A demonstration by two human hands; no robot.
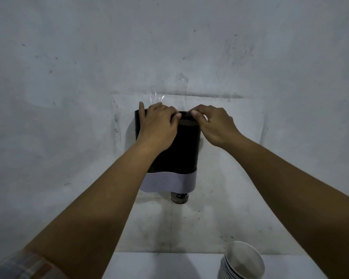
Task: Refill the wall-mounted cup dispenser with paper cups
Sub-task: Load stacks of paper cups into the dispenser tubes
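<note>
A black cylindrical cup dispenser [187, 150] hangs on the grey wall, with a pale band [173, 182] around its lower end. The dark bottom of a paper cup [179, 197] sticks out underneath. My left hand [157, 125] lies over the dispenser's top left, fingers curled onto the rim. My right hand [214, 122] pinches the top rim from the right, thumb tip close to the left thumb. A brownish round opening [187, 123] shows between the hands. A stack of white paper cups [243, 262] stands on the table at the lower right.
A white table [159, 266] runs along the bottom edge against the wall. Clear tape [169, 93] sticks to the wall just above the dispenser. A plaid sleeve [22, 266] shows on my left arm.
</note>
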